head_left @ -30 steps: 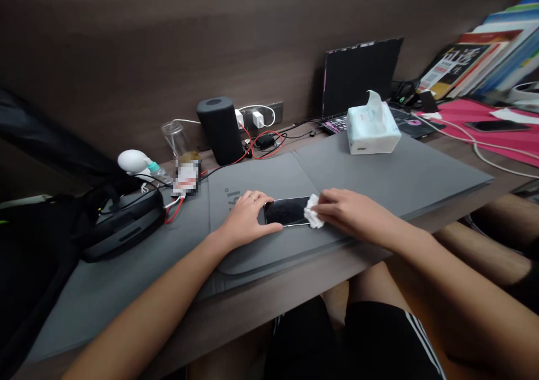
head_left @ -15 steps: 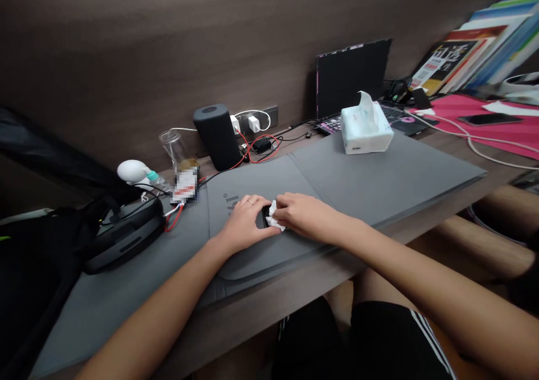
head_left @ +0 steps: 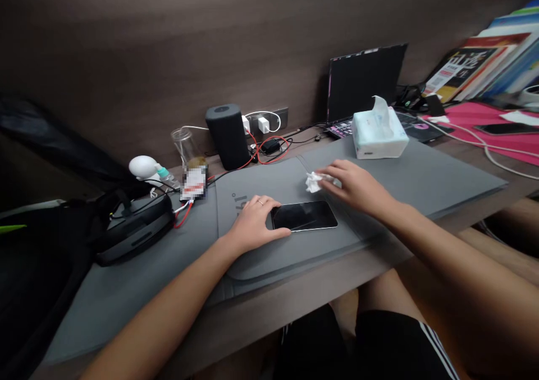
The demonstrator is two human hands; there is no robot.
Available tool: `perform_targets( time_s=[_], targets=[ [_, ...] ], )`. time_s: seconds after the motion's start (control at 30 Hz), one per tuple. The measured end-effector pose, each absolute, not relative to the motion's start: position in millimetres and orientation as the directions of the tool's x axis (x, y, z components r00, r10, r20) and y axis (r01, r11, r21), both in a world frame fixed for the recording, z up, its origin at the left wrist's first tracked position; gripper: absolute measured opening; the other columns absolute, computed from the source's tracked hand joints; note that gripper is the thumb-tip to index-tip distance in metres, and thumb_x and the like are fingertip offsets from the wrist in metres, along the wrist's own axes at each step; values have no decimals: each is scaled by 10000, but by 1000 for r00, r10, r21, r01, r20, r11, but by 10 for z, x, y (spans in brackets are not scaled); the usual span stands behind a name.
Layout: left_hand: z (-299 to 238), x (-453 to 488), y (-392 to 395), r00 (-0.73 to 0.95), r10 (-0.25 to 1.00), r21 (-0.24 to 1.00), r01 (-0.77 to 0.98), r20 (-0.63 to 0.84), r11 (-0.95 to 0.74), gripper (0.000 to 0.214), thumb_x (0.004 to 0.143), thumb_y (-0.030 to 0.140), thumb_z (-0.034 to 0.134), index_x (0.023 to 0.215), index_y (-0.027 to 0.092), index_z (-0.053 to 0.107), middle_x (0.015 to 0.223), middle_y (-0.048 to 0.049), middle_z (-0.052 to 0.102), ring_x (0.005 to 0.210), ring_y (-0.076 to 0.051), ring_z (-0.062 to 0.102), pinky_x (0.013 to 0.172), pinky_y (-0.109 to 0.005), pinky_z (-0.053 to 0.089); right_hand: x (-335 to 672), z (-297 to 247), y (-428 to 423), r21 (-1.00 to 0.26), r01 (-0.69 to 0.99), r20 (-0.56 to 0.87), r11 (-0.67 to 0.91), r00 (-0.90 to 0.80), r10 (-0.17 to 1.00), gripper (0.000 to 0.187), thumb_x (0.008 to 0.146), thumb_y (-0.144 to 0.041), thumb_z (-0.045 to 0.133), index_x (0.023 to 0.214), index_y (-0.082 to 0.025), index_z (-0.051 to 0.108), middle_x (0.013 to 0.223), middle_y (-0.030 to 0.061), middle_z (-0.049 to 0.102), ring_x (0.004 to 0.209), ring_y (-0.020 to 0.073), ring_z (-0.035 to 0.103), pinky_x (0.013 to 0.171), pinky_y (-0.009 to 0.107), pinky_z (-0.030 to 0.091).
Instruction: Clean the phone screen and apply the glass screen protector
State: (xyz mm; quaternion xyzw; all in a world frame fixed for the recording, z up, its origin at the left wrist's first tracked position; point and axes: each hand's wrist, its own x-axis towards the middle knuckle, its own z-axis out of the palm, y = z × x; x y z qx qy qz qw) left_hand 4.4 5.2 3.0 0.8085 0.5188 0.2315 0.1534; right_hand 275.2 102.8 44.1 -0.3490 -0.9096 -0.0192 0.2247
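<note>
A black phone (head_left: 304,216) lies screen-up on the grey desk mat (head_left: 391,186). My left hand (head_left: 253,223) rests on the mat at the phone's left end, with thumb and fingers closed around that end. My right hand (head_left: 356,184) hovers just behind the phone's right end, off the screen. Its fingers pinch a crumpled white tissue (head_left: 313,182), held to the left of the hand above the mat.
A tissue pack (head_left: 379,133) stands at the back of the mat in front of an open laptop (head_left: 365,82). A dark speaker (head_left: 227,136), chargers with red and white cables (head_left: 265,138), a glass (head_left: 184,142) and a black bag (head_left: 135,228) crowd the back left. Books (head_left: 484,60) and a pink mat (head_left: 497,127) lie right.
My right hand wiped the tissue leftward across the phone, then lifted it off and moved it back and right. The whole screen now shows. My left hand stayed on the phone's left end.
</note>
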Motion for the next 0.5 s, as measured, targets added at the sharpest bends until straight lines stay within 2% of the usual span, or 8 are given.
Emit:
perform_targets(
  time_s=[0.1, 0.17, 0.23, 0.33, 0.43, 0.5],
  targets=[
    [29, 47, 47, 355, 910, 477, 775, 215, -415, 500, 810, 507, 738, 1191, 215, 600, 1206, -58, 641, 1124, -277, 536, 993, -448, 446, 2785, 380, 1098, -90, 691, 420, 717, -626, 657, 399, 984, -380, 466, 1246, -155, 666, 1171, 192, 643, 1042, 340, 610, 891, 524, 507],
    [22, 46, 49, 354, 911, 472, 780, 210, -412, 493, 810, 504, 737, 1184, 213, 603, 1208, -59, 640, 1120, -279, 535, 995, -452, 444, 2839, 334, 1002, -132, 680, 435, 721, -614, 659, 407, 988, -386, 466, 1287, -178, 649, 1262, 190, 620, 1127, 345, 595, 948, 548, 497],
    [15, 44, 52, 360, 909, 468, 780, 209, -416, 494, 812, 506, 732, 1185, 209, 603, 1212, -61, 636, 1120, -279, 532, 998, -454, 440, 2911, 291, 826, -215, 642, 436, 736, -611, 661, 410, 991, -403, 474, 1315, -210, 633, 1301, 164, 617, 1179, 326, 593, 987, 530, 498],
    [12, 42, 52, 370, 906, 464, 779, 204, -422, 499, 824, 513, 714, 1200, 207, 596, 1211, -65, 631, 1119, -279, 530, 1000, -456, 438, 3020, 222, 566, -309, 600, 354, 738, -648, 675, 467, 976, -448, 518, 1390, -240, 577, 1362, 132, 608, 1230, 307, 593, 1009, 498, 512],
    [14, 44, 47, 374, 904, 460, 778, 208, -428, 494, 831, 511, 705, 1198, 200, 594, 1198, -71, 634, 1110, -276, 531, 993, -453, 441, 3087, 127, 457, -318, 580, 286, 750, -695, 659, 590, 955, -480, 562, 1472, -205, 492, 1473, 144, 536, 1318, 313, 537, 1062, 507, 484],
    [13, 45, 44, 372, 902, 456, 779, 218, -431, 493, 830, 504, 711, 1199, 198, 595, 1197, -71, 637, 1118, -277, 529, 999, -456, 438, 3106, 62, 466, -307, 552, 277, 775, -727, 628, 577, 956, -467, 569, 1461, -196, 509, 1493, 138, 520, 1360, 312, 498, 1102, 522, 448]
  ],
)
